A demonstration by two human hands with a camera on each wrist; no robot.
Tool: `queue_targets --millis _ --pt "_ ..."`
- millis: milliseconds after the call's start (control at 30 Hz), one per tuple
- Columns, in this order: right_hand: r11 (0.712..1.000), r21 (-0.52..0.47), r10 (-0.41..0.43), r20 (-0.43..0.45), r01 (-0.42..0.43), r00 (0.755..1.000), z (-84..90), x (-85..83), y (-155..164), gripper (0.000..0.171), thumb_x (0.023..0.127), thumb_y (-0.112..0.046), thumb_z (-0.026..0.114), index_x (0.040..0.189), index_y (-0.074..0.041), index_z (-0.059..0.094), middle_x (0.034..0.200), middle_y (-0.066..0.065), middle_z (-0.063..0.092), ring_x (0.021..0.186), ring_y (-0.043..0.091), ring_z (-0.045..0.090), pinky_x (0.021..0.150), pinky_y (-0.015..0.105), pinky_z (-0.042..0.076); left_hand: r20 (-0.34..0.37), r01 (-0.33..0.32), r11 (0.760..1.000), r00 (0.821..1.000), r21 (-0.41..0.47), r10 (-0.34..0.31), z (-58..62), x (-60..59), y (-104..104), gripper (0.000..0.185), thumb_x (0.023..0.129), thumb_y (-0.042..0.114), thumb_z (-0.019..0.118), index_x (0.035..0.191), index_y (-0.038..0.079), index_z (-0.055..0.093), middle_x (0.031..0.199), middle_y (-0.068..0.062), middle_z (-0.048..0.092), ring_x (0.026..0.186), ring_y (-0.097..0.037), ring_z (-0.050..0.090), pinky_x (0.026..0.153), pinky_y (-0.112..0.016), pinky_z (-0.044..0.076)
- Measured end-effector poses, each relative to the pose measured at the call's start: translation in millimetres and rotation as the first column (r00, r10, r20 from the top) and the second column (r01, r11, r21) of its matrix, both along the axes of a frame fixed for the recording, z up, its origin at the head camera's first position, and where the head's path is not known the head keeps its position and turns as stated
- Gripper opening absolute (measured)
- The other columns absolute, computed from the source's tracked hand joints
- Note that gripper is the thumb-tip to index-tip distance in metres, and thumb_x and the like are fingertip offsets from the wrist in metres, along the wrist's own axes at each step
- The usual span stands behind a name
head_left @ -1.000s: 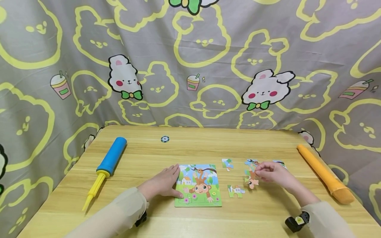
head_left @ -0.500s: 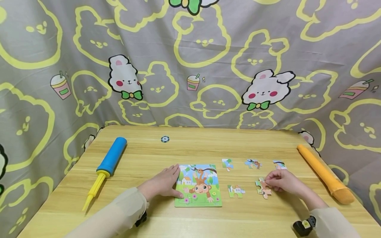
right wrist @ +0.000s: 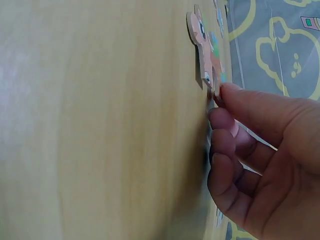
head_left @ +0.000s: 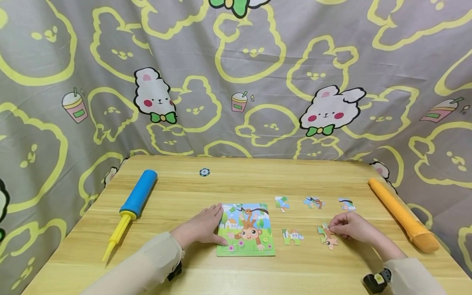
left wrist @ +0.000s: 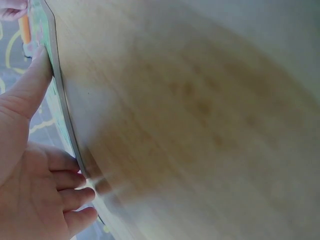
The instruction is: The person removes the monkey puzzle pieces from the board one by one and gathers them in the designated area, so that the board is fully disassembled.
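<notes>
A square monkey puzzle board [head_left: 248, 235] lies flat on the table. My left hand [head_left: 204, 224] rests along its left edge, with the thumb on the board's face near the lower corner. In the left wrist view, the fingers [left wrist: 75, 198] extend along the board's edge. To the right, my right hand [head_left: 350, 226] pinches a puzzle piece [head_left: 327, 237] with a monkey face between thumb and forefinger. The right wrist view shows this piece [right wrist: 202, 45] edge-on, slightly tilted off the table. Near it lie a house piece [head_left: 292, 236] and a brown-tailed piece [head_left: 314, 202].
More puzzle pieces lie behind: a leafy one [head_left: 282, 203] and a branch one [head_left: 346, 204]. A blue and yellow hand pump [head_left: 138, 196] lies at the left, an orange tube [head_left: 400, 213] at the right. A round chip [head_left: 204, 172] sits farther back, before a patterned curtain [head_left: 254, 82].
My right hand has carried the monkey-face piece right and toward me, away from the back row, and lowered it near the table. The left hand has stayed on the board.
</notes>
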State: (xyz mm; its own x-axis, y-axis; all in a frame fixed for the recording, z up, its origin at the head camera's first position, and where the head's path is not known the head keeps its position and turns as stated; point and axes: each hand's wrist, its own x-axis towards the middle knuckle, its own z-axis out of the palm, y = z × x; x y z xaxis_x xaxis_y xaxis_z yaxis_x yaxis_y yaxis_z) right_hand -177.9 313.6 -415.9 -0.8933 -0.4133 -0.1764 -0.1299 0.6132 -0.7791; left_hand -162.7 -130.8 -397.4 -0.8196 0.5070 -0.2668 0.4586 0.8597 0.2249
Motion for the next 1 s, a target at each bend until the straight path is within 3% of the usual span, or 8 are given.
queue_targets --millis 300,533,833,1000 --pt "1.000 0.025 -0.006 -0.021 0.006 1.000 0.6 1.1 -2 0.012 0.086 -0.012 0.063 0.089 -0.001 0.067 0.067 0.004 0.055 0.054 0.009 0.047 0.045 0.022 0.041 -0.006 0.005 1.000 1.000 -0.003 -0.005 -0.8 -0.5 -1 0.099 0.076 0.056 0.064 0.141 -0.008 0.025 0.148 -0.022 0.019 0.135 -0.035 0.018 0.108 -0.044 0.019" --pt "0.999 -0.028 0.034 -0.104 -0.037 0.994 7.6 0.5 -10 0.015 0.087 -0.011 0.063 0.093 0.003 0.063 0.066 0.003 0.052 0.052 0.007 0.044 0.043 0.021 0.039 -0.013 0.009 1.000 1.000 -0.008 -0.009 -0.5 -0.3 -1 0.099 0.076 0.057 0.064 0.141 -0.008 0.025 0.148 -0.022 0.019 0.134 -0.035 0.018 0.108 -0.044 0.019" --pt "0.999 0.039 0.043 -0.182 -0.037 0.982 21.2 -5.4 -51 0.018 0.088 -0.014 0.063 0.098 0.001 0.063 0.077 0.004 0.054 0.060 0.012 0.047 0.048 0.026 0.044 -0.011 0.006 1.000 1.000 -0.014 -0.006 0.0 0.4 0 0.098 0.077 0.056 0.064 0.141 -0.008 0.026 0.148 -0.022 0.019 0.135 -0.035 0.018 0.108 -0.044 0.019" --pt "0.993 0.059 0.116 -0.209 -0.105 0.971 22.7 -11.5 -78 0.017 0.087 -0.014 0.063 0.098 -0.001 0.064 0.080 0.002 0.055 0.065 0.015 0.049 0.053 0.026 0.045 -0.009 0.003 1.000 1.000 -0.016 -0.003 -1.3 0.1 0 0.099 0.077 0.057 0.063 0.141 -0.007 0.026 0.148 -0.022 0.018 0.135 -0.034 0.018 0.108 -0.043 0.018"
